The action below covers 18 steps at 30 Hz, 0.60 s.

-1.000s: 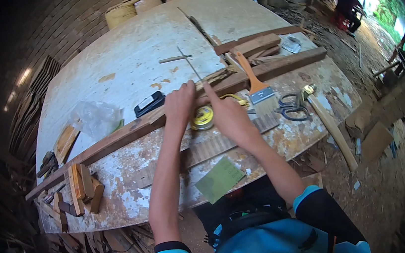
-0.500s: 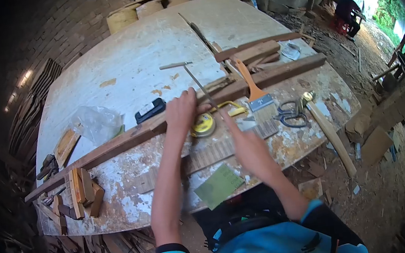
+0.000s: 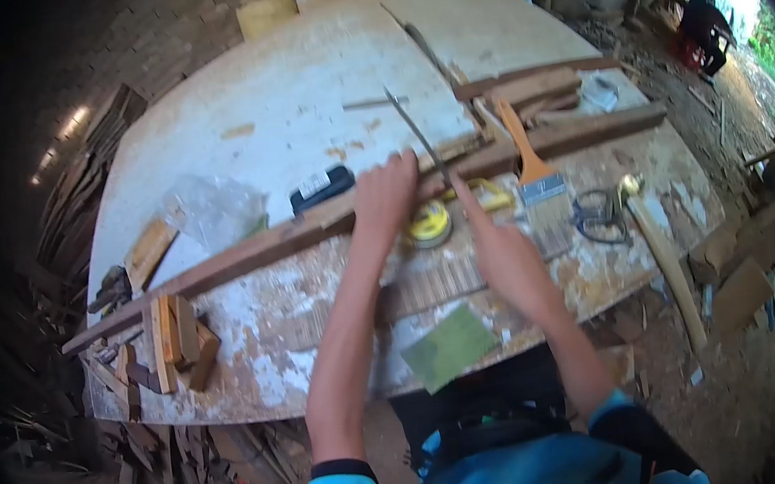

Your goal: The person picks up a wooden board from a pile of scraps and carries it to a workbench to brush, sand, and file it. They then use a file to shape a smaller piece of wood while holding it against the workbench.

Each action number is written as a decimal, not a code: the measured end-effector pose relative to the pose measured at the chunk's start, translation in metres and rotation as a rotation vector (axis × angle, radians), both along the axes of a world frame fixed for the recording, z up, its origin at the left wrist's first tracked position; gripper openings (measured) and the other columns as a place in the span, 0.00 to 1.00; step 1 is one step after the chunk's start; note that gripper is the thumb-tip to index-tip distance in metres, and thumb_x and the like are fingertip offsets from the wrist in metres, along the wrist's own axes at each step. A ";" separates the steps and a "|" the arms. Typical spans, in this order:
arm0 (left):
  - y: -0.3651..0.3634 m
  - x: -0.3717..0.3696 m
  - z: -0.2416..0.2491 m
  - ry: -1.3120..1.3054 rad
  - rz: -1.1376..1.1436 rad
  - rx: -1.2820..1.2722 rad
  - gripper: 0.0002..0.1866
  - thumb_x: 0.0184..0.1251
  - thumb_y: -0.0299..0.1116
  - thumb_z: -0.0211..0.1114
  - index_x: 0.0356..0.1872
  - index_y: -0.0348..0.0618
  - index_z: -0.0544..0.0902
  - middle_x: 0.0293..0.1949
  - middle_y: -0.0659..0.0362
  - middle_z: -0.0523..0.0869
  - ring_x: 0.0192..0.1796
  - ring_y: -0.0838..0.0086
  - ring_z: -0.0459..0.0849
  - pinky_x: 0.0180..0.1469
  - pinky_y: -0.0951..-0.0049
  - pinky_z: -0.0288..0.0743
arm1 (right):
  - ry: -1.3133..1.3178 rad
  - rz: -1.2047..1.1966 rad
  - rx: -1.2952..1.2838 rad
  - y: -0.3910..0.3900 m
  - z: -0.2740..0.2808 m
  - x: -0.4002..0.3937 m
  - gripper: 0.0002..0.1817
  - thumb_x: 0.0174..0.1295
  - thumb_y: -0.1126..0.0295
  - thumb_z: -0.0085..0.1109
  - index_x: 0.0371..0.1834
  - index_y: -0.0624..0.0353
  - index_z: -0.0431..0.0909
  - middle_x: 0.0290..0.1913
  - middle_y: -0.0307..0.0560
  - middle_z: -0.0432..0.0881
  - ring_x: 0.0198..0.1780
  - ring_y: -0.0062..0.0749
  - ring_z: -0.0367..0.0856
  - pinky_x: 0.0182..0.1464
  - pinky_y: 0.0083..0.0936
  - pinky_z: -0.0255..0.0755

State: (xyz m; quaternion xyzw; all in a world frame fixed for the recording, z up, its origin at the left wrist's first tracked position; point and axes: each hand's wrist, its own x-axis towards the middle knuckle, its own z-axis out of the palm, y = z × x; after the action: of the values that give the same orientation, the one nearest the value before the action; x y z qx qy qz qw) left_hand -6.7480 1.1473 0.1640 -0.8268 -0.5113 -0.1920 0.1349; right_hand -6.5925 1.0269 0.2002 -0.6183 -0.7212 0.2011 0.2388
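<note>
My left hand (image 3: pixel 387 194) is closed over the long brown wooden beam (image 3: pixel 245 253) that lies across the table, pressing on it. In my right hand (image 3: pixel 513 271) is a long, thin metal file (image 3: pixel 418 133), its narrow end pointing away from me and its shaft crossing the beam beside my left fingers. The index finger stretches along it; its handle end is hidden in the grip. Between my hands sit a yellow tape roll (image 3: pixel 429 225) and a yellow-framed tool (image 3: pixel 494 193). Below them lies a striped wooden strip (image 3: pixel 426 290), with a green sheet (image 3: pixel 447 348) nearer me.
On the right are an orange-handled paintbrush (image 3: pixel 525 150), black scissors (image 3: pixel 601 218) and a wooden-handled hammer (image 3: pixel 666 268). Wood blocks (image 3: pixel 177 338), a plastic bag (image 3: pixel 215 209) and a black tool (image 3: pixel 322 189) lie left. A person (image 3: pixel 703 32) sits far off.
The camera view has shifted, so the table's things appear farther right. My right hand and the file have slid slightly forward across the beam; my left hand stays on the beam.
</note>
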 end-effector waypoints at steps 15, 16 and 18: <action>-0.001 0.003 0.011 0.000 0.005 -0.079 0.32 0.46 0.63 0.65 0.31 0.40 0.72 0.25 0.53 0.81 0.27 0.59 0.84 0.26 0.62 0.76 | -0.112 0.059 -0.067 -0.020 0.011 0.028 0.40 0.53 0.79 0.48 0.73 0.49 0.48 0.27 0.65 0.78 0.33 0.61 0.80 0.36 0.49 0.72; -0.002 0.003 0.008 0.007 0.009 -0.033 0.31 0.47 0.63 0.64 0.30 0.40 0.71 0.24 0.53 0.80 0.26 0.60 0.84 0.24 0.63 0.75 | -0.100 0.043 -0.048 -0.020 0.002 0.029 0.40 0.54 0.79 0.47 0.73 0.48 0.48 0.26 0.64 0.79 0.32 0.61 0.80 0.36 0.49 0.72; -0.004 0.005 0.012 -0.009 -0.004 -0.056 0.31 0.49 0.62 0.64 0.30 0.40 0.70 0.24 0.51 0.80 0.28 0.57 0.84 0.25 0.61 0.75 | -0.052 0.025 -0.050 -0.021 -0.013 0.027 0.41 0.54 0.79 0.47 0.73 0.47 0.47 0.25 0.63 0.79 0.30 0.60 0.80 0.34 0.49 0.72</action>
State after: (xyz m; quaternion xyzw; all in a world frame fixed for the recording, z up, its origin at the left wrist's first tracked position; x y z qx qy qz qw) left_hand -6.7427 1.1437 0.1764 -0.8303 -0.5154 -0.1818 0.1089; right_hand -6.5655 1.0055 0.1869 -0.6202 -0.7295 0.2058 0.2017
